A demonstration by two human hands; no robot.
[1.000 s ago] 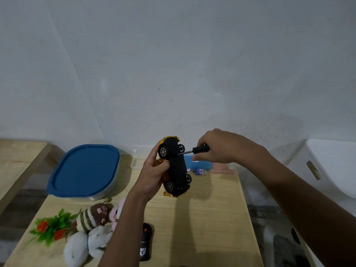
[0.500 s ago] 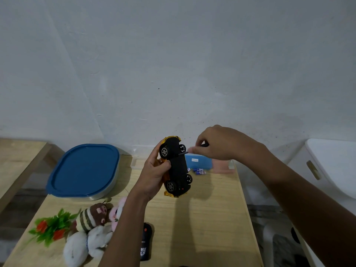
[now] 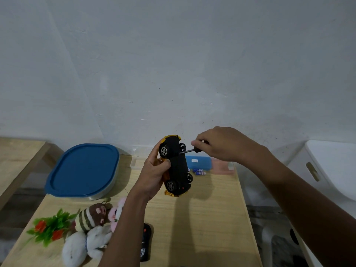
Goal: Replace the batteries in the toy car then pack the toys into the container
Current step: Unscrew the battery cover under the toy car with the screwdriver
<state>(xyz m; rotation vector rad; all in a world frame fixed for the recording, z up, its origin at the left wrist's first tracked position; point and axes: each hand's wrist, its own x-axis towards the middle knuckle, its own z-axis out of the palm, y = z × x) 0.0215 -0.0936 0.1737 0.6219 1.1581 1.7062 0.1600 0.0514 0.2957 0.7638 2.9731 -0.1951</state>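
Both hands are raised over the wooden table. The left hand grips the yellow toy car by its body with the black underside showing, much where it was a second ago. The right hand pinches a small screwdriver, tip on the underside by the upper wheels. Its fingers have rolled round the handle since then.

The left forearm partly covers a black remote control and plush toys, with artificial flowers beside them. Farther back sit the blue-lidded container, loose batteries and a blue case.
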